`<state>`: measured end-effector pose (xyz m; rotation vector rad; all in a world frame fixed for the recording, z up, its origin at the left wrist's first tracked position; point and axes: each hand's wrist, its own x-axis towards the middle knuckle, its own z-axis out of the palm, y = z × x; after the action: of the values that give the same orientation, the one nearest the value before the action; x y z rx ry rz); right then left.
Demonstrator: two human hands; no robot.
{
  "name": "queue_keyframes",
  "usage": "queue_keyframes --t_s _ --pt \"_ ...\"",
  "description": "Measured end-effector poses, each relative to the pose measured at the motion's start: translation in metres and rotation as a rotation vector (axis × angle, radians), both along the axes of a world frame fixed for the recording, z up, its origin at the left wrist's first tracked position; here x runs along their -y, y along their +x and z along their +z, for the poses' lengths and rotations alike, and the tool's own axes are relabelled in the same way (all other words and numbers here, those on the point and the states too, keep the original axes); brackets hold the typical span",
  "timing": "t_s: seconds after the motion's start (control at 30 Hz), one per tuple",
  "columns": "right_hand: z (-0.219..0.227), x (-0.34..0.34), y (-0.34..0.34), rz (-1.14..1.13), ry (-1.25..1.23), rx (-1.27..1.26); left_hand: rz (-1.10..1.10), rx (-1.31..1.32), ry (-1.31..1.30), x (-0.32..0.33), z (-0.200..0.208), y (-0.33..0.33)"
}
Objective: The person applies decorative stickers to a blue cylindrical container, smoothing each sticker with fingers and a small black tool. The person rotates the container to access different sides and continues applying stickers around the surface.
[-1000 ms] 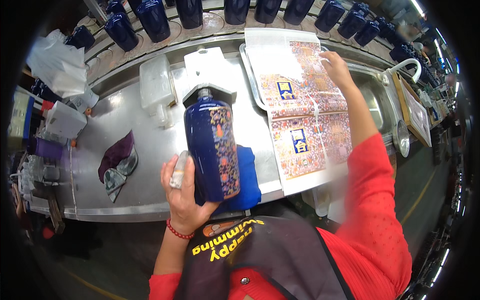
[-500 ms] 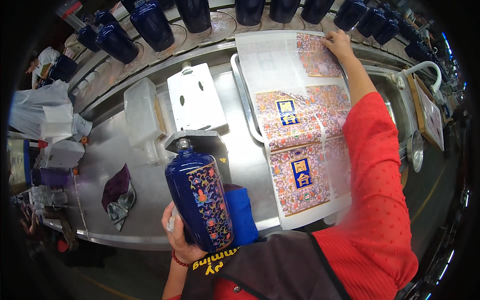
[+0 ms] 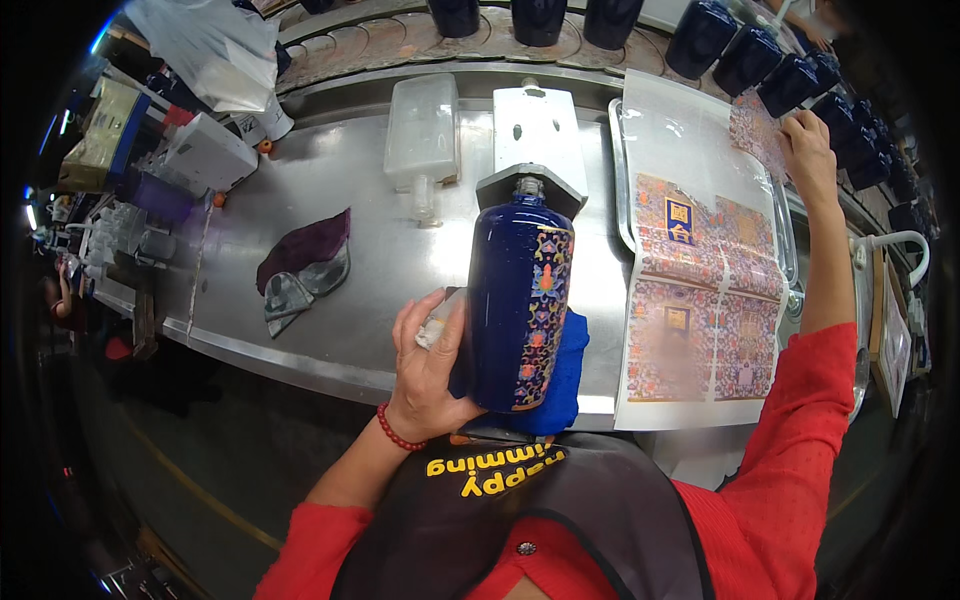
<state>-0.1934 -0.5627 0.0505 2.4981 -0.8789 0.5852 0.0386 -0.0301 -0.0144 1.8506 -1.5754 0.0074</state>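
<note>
I am watching a dark blue bottle (image 3: 508,310) sitting at the clock's centre, its neck pointing to 12 and meeting a grey angular holder (image 3: 497,190); a floral band (image 3: 545,310) is running down its right side. The left hand (image 3: 426,385) is cupping the bottle's lower flank from 8 o'clock, its fingers closing around a small pale object (image 3: 431,333). At 2 o'clock I am seeing the right hand (image 3: 810,158) pinching a patterned film (image 3: 755,128) between thumb and fingertips. A large printed sheet (image 3: 680,140) is spreading across 3 o'clock, overlapping a metal tray (image 3: 622,200). Behind the holder, a white block (image 3: 565,115) is resting at 12, with a clear container (image 3: 420,130) lying at 11. A blue cloth (image 3: 570,365) is bunching beside the bottle at 4, and a purple-and-grey cloth (image 3: 310,250) is lying at 9.
</note>
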Motion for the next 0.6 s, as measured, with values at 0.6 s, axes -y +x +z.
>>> queue_keyframes --t_s 0.6 --pt "-0.122 -0.037 0.009 -0.061 0.464 0.128 0.056 0.135 0.026 -0.007 0.005 -0.008"
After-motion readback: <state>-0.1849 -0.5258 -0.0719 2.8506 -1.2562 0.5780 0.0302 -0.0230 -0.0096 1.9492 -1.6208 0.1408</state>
